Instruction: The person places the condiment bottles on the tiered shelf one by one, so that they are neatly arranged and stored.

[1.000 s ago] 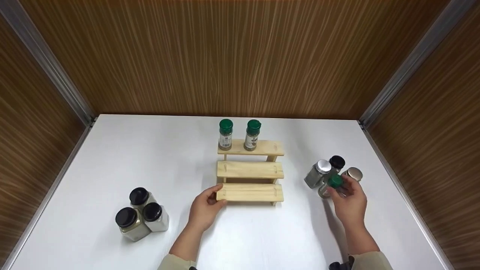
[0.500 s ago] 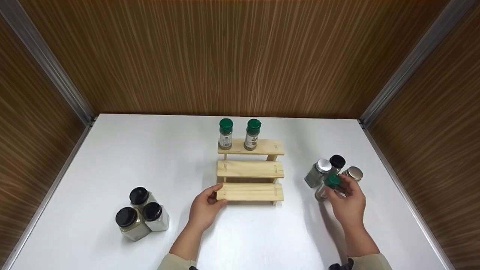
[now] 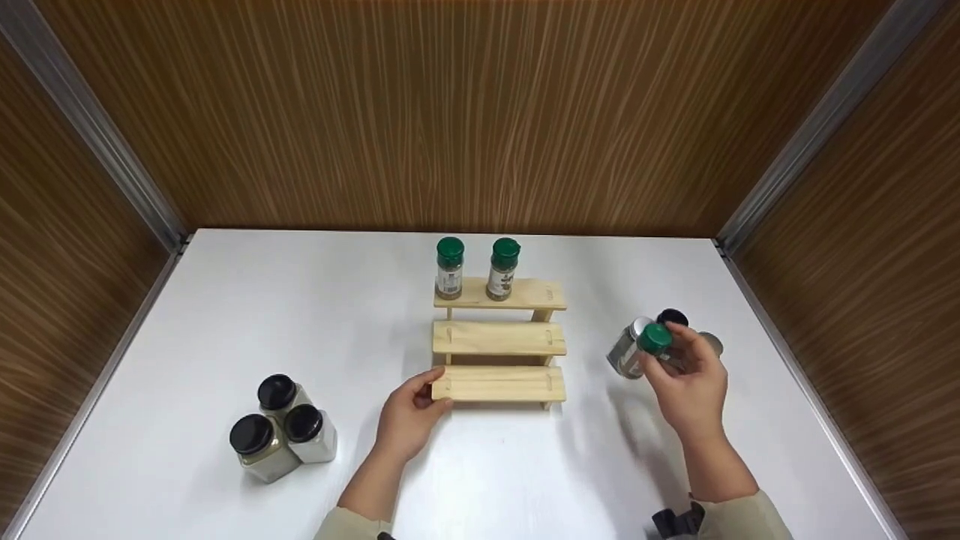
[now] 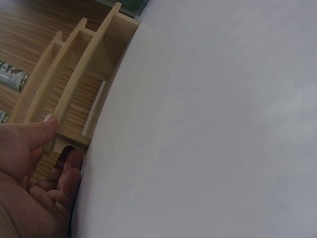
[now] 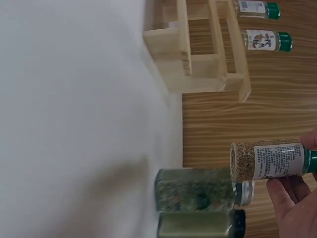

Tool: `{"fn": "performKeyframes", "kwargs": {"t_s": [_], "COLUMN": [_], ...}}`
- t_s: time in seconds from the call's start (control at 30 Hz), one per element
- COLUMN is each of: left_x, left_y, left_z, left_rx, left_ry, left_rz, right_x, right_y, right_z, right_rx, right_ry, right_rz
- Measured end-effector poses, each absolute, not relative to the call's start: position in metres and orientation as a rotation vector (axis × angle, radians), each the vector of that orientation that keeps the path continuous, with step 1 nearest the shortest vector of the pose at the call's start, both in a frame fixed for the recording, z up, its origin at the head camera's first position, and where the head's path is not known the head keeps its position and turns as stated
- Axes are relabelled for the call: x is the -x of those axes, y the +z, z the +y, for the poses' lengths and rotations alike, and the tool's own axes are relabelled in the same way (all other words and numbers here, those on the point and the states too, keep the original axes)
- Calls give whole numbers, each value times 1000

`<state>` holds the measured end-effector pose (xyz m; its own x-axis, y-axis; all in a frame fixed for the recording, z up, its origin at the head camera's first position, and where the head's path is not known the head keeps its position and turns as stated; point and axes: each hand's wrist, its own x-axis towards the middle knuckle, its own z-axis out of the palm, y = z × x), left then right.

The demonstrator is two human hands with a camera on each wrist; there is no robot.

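A three-step wooden rack [image 3: 499, 339] stands mid-table. My left hand [image 3: 409, 420] grips the left end of its lowest step; in the left wrist view the thumb [image 4: 42, 130] lies on the step's edge. Two green-capped spice jars, one at the left end [image 3: 450, 268] and one near the middle [image 3: 501, 270], stand on the top step. My right hand [image 3: 691, 390] holds another green-capped spice jar [image 5: 267, 161] by its cap end. That jar is off the table, and the right wrist view shows brown grains and a printed label.
Beside the right hand stand a silver-lidded jar [image 3: 624, 352], a black-lidded jar [image 3: 673, 316] and another jar [image 3: 711, 343] partly behind the fingers. Several black-lidded square jars [image 3: 270, 457] cluster at the left. Wood-grain walls [image 3: 480, 112] enclose the white table [image 3: 487, 480].
My right hand has lifted the green-capped spice jar off the table, moving up and slightly left out of the right-hand group. My left hand keeps its hold on the rack.
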<state>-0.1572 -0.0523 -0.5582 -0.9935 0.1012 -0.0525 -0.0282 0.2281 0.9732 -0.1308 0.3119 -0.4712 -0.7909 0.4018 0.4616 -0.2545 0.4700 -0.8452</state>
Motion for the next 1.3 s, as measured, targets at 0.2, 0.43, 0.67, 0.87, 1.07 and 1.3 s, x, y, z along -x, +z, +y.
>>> {"fn": "performKeyframes", "kwargs": {"t_s": [0.2,0.43,0.67,0.87,1.07,1.3], "left_x": [157,157,157,158,158,158], "left_y": [-559,-560,-561,-562,-563,-561], "left_z": [-52,-52,-52,-53,-53,-53], "left_rx": [-61,-61,-72,-78,-76,-57], "left_ry": [1875,1859,1887,1885,1891,1875], "left_rz": [2387,2390,2389,2393,2397,2391], "right_x": [150,175,198,216,228,235], "right_y": [-451,-424,-412,-414,-417,-423], "right_z": [298,281,267,254,244,238], "right_rx": [27,-8,-67,-110,-104,-78], "right_ry": [1414,1471,1499,1501,1515,1526], "right_rz": [-2063,-2078,-2110,-2177,-2232,-2258]}}
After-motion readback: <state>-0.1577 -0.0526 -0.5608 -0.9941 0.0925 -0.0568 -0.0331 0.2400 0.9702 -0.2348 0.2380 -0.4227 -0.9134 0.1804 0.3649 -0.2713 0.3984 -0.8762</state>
